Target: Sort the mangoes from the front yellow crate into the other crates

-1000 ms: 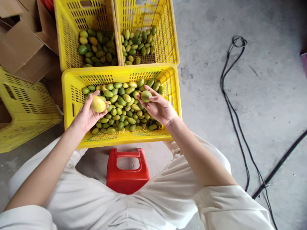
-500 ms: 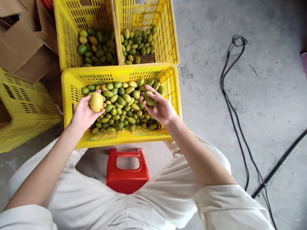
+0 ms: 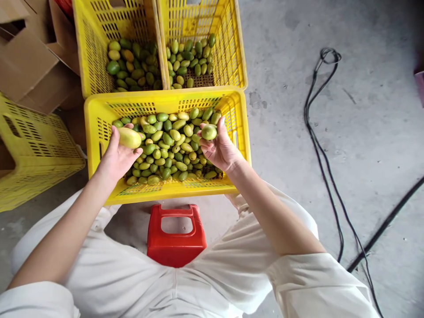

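Note:
My left hand (image 3: 116, 159) is closed around a yellow mango (image 3: 130, 138), its long side facing me, above the left part of the near yellow crate (image 3: 175, 193). Over the right part of that crate, my right hand (image 3: 222, 151) grips a green mango (image 3: 209, 132) with its end turned up toward me. Its thumb points up alongside the fruit. Below both hands, many small green and yellow mangoes (image 3: 172, 152) lie loose in the crate, some hidden by my hands.
Behind stand two more yellow crates, a left one (image 3: 86, 53) and a right one (image 3: 233, 53), both with mangoes. Another yellow crate (image 3: 39, 150) and cardboard boxes (image 3: 29, 62) are at left. A red stool (image 3: 175, 249) sits between my legs. Black cables (image 3: 318, 145) lie at right.
Both mangoes have been turned in my fingers: the left one now shows its long side, the right one its end. The right thumb has lifted upright.

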`<state>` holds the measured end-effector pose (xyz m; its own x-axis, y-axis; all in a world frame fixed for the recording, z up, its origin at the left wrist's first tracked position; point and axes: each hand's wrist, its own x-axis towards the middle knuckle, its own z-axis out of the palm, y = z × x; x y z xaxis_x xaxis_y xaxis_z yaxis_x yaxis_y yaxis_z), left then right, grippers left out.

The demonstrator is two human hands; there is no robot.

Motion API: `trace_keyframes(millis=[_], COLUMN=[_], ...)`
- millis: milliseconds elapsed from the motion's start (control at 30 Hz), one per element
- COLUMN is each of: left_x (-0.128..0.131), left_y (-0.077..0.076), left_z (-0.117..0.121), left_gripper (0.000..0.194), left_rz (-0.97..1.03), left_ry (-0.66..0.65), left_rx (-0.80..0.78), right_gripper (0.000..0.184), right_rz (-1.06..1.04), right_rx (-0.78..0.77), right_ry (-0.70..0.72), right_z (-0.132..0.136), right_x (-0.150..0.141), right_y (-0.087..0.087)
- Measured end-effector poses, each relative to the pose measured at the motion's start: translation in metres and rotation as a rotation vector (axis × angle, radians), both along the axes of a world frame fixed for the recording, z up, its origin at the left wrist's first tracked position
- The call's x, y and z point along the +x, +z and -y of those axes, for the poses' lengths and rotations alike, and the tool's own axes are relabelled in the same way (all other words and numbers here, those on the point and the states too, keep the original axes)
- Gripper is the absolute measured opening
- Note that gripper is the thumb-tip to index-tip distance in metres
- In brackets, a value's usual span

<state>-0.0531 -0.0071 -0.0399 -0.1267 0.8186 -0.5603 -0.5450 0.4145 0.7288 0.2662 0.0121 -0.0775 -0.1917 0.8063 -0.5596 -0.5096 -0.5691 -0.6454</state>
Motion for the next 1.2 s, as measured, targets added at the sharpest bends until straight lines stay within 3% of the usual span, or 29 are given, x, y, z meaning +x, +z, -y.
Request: trace_keyframes(millis=[167, 300, 367, 467, 633, 733, 833, 1033, 1200], left_x=[0.005, 0.004, 0.002, -0.001, -0.005, -0.006, -0.007, -0.006, -0.008], left_y=[0.007, 0.002, 0.000, -0.001, 0.001, 0.000, -0.004, -0.014, -0.026], left_z=[-0.001, -0.001, -0.001, -0.001, -0.001, -0.002, -0.002, 0.000, 0.001], left_gripper=[0.036, 0.043, 0.043, 0.040, 0.036, 0.032, 0.028, 0.049, 0.056], left_rz=[0.026, -0.016, -0.004, -0.003, -0.025, 0.004, 0.006, -0.133, -0.093], left_ry=[-0.050, -0.107, -0.129, -0.163, -0.253, -0.264, -0.269, -0.238, -0.163], left_rx=[-0.114, -0.093, -0.073, -0.035, -0.054, -0.069, -0.030, 0.072, 0.058], right_gripper=[0.052, 0.021, 0.016, 0.023, 0.060, 0.067, 0.063, 0.048, 0.038], right_rz=[-0.040, -0.061, -0.061, -0.044, 0.017, 0.047, 0.046, -0.008, -0.035], right_rx=[-0.057, -0.098, -0.098, -0.051, 0.002, 0.018, 0.042, 0.016, -0.013], right_ry=[0.040, 0.040, 0.035, 0.052, 0.066, 0.084, 0.047, 0.016, -0.011], right_z=[-0.001, 0.001, 0.002, 0.002, 0.006, 0.007, 0.006, 0.004, 0.006], right_x=[0.001, -0.003, -0.004, -0.004, -0.007, -0.009, -0.009, -0.004, -0.004], right_y=[0.000, 0.005, 0.007, 0.011, 0.014, 0.014, 0.014, 0.017, 0.015])
